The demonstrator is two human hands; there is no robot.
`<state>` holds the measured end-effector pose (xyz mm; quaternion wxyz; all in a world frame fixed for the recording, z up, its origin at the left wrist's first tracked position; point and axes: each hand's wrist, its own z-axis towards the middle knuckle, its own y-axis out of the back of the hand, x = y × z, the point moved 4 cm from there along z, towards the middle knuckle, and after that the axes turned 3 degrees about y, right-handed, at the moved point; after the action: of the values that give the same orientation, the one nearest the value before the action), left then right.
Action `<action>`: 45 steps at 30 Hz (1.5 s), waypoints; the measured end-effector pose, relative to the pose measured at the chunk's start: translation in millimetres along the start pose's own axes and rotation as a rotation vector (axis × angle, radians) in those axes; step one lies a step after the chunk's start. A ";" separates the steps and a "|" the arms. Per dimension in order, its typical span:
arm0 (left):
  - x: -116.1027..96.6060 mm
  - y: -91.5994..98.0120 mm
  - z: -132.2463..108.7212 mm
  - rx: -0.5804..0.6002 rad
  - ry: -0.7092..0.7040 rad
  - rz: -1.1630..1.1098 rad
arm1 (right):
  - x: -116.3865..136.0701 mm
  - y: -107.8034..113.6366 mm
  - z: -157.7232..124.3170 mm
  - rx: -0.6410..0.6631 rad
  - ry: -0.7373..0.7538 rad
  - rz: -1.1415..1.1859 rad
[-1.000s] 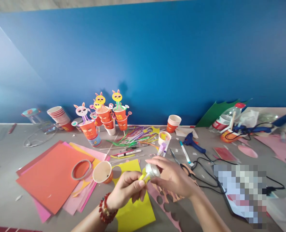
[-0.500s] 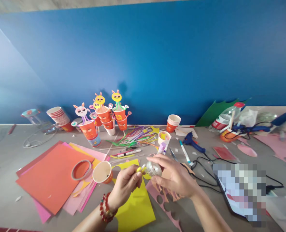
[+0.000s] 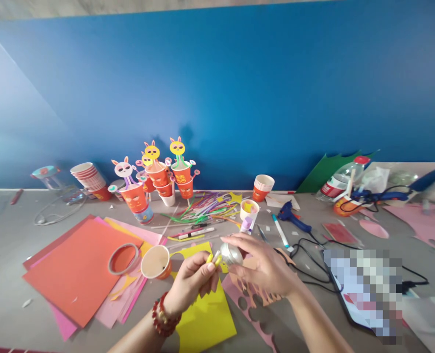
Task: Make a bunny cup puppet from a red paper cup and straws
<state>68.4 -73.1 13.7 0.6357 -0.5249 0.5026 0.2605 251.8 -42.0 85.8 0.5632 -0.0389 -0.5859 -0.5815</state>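
My left hand (image 3: 197,274), with a red bead bracelet (image 3: 163,316) at its wrist, pinches a small yellow-and-white piece (image 3: 214,258) between thumb and fingertips. Facing it, my right hand (image 3: 259,264) curls its fingers round a clear, shiny, rounded thing (image 3: 230,254); its exact kind is too blurred to tell. The yellow piece is close against the clear thing, but whether they touch I cannot tell. Below both hands lies a yellow sheet (image 3: 210,318). A pink sheet with round holes (image 3: 250,318) is beneath my right forearm. An open paper cup (image 3: 156,262) stands left of my left hand.
Several paper cups with animal faces (image 3: 132,198) stand at the back left. Coloured sheets (image 3: 78,269) with a tape roll (image 3: 124,259) are at left. Coloured pipe cleaners (image 3: 203,206), a blue glue gun (image 3: 294,215), its black cable and a pixelated phone (image 3: 360,294) also occupy the table.
The clear thing has turned slightly in my right hand. My left fingers and the yellow piece have shifted a little. Nothing has been let go.
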 end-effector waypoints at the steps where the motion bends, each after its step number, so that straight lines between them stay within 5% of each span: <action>1: -0.4 -1.0 0.6 0.043 0.002 -0.023 | 0.5 -0.2 1.1 0.005 0.008 0.010; 11: -7.1 -6.2 -1.3 0.300 0.016 0.010 | 6.7 -2.1 8.0 0.162 0.080 -0.027; 31: 1.2 -6.2 0.6 0.438 0.148 -0.041 | 8.9 -7.4 8.3 0.078 0.090 0.099; 45: -1.2 -9.6 0.5 0.398 0.161 0.004 | 8.8 -8.4 7.2 0.064 0.111 0.064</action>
<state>76.5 -75.4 18.6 0.6843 -0.4071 0.5941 0.1144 238.4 -44.9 88.9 0.6141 -0.0071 -0.5705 -0.5453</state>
